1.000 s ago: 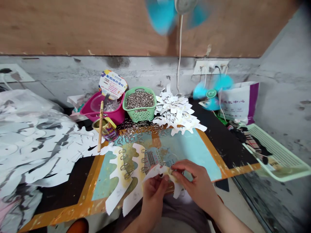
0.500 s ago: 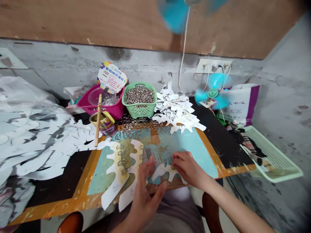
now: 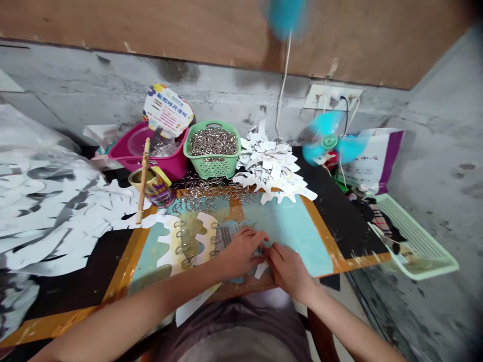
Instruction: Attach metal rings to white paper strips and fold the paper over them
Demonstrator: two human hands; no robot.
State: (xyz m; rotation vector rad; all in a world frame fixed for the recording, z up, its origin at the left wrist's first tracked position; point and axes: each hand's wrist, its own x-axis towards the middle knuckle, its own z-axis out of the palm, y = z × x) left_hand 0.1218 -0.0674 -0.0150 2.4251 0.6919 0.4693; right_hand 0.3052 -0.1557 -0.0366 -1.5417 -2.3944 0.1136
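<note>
Close together at the table's front edge, my hands are on a small white paper cutout (image 3: 261, 270), most of it hidden beneath them. My left hand (image 3: 241, 254) has its fingers bent and pinched at the piece from the left. From the right, my right hand (image 3: 289, 269) grips it with closed fingers. A metal ring (image 3: 261, 253) shows between the fingertips. To the left lie a toothed white paper strip (image 3: 174, 245) with several oval metal rings along its yellowish, glue-stained face, and another such strip (image 3: 205, 241), partly covered by my left forearm.
Loose metal rings (image 3: 206, 196) lie before a green basket (image 3: 213, 166) full of rings. A stick leans in a glue can (image 3: 160, 190) beside a magenta basket (image 3: 175, 163). Finished-looking cutouts (image 3: 269, 166), a spinning fan (image 3: 330, 142), a pale green tray (image 3: 430, 241) and paper sheets (image 3: 56, 216) surround the work mat.
My left hand has moved from open beside the cutout to meet my right hand over it, fingers now closed. The view has shifted slightly.
</note>
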